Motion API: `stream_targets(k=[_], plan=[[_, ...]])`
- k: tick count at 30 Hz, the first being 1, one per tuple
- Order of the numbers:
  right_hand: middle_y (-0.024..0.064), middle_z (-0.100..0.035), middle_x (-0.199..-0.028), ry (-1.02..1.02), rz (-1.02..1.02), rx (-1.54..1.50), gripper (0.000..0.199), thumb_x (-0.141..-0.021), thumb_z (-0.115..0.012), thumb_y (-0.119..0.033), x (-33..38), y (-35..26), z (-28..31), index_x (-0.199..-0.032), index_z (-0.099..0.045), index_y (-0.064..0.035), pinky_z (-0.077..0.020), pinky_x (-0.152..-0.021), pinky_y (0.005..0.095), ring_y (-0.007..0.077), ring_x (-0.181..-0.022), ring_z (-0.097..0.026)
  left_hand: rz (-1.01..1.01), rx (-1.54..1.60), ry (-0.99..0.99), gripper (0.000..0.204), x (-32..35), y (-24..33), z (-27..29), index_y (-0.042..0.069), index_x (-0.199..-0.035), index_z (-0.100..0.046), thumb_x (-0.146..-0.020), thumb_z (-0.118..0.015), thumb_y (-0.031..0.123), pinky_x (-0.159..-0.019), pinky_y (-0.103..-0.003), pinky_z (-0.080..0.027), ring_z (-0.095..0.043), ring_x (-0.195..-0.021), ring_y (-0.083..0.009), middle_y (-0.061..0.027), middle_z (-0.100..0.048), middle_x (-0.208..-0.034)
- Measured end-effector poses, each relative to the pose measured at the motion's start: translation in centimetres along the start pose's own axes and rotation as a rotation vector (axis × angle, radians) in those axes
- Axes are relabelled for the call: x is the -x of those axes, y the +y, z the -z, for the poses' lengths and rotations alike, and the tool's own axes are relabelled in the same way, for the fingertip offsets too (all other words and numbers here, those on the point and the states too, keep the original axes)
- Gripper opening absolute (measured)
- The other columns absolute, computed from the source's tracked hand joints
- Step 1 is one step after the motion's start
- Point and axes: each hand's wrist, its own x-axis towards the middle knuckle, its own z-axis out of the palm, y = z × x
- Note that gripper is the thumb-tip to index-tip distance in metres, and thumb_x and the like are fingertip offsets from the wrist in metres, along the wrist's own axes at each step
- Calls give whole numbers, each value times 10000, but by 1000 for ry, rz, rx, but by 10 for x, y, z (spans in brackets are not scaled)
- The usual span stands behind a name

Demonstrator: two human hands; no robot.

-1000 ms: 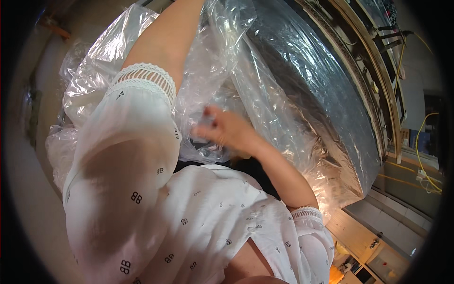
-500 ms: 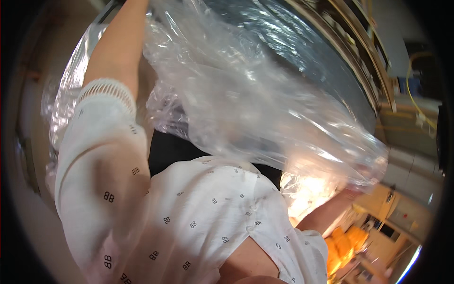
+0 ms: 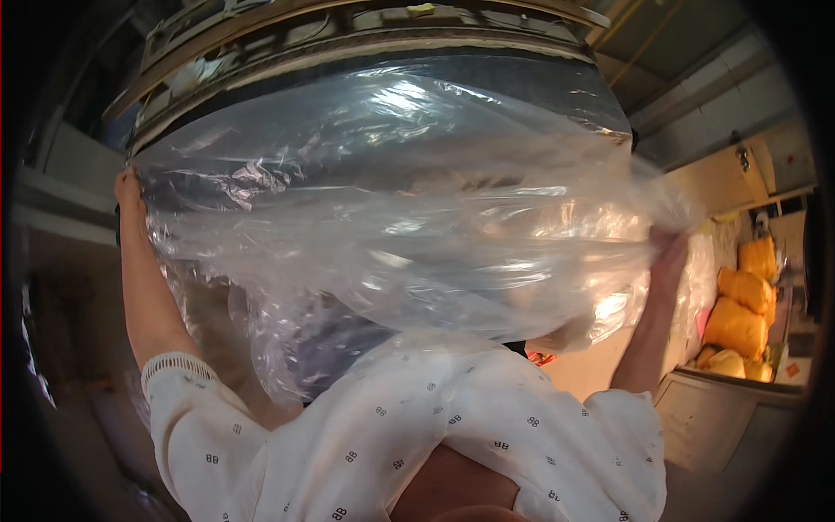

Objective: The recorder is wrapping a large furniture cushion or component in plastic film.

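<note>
A wide sheet of clear plastic film [image 3: 348, 209] is stretched between my two hands, wrinkled and shiny. My left hand [image 3: 130, 187] is closed on its edge at the far left, beside the corner of a dark work surface [image 3: 531, 78]. At the right my right hand [image 3: 668, 248] grips the opposite edge; motion blurs it, and film partly covers its fingers. The film spreads over the dark surface, and its near part hangs in loose folds in front of my body.
Behind the dark surface runs a long wooden rail [image 3: 287, 17] with cluttered parts behind it. Several orange-yellow sacks or bundles [image 3: 739, 322] are stacked at the right, near a pale cabinet [image 3: 704, 418]. More crumpled clear plastic lies beside my right arm.
The view has swung round, bringing the work surface level. My left hand has come into view at the left corner, and the film now lies more spread out between my hands.
</note>
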Motion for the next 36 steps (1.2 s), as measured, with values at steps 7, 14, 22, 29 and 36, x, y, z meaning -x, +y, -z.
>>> stream_targets(k=[7,14,22,29,36], plan=[[107,-611,-1028,344,676,1380,295,-885,-511,-273,-116,-179,79,-1093,-579,-75,-452,-810,347,285,-946,-572,-509,-184,34,214,76,45,-73,-2,-928,-549,-880,-524,205,-791,-309,-406,-531,-853,-219,-104,-570,-907],[35,-513,-1204,-199,1305,1222,397,-789,-620,-221,-46,-85,-127,-1170,-543,-141,-306,-973,396,216,-1125,-457,-490,-290,279,310,69,32,-30,-31,-1003,-551,-885,-489,249,-836,-346,-402,-536,-936,-306,-175,-567,-1018],[110,-628,-930,-347,367,580,289,-855,-581,-260,-97,-16,-136,-1063,-597,-60,-483,-734,294,210,-864,-598,-601,-683,241,316,61,-9,31,-22,-1025,-523,-914,-433,260,-809,-394,-404,-529,-917,-373,-201,-565,-979],[87,-571,-944,-165,638,482,225,-795,-630,-203,-75,-37,-197,-963,-612,-55,-442,-775,304,210,-901,-556,-473,-800,275,315,67,8,36,17,-1067,-527,-924,-412,273,-796,-408,-407,-542,-951,-369,-190,-572,-1041],[52,-546,-792,-307,654,705,145,-798,-603,-160,-75,-13,-172,-889,-569,-52,-407,-719,317,223,-813,-517,-567,-767,274,329,55,-6,32,8,-1051,-532,-928,-427,294,-791,-404,-415,-547,-956,-360,-181,-576,-1038]])
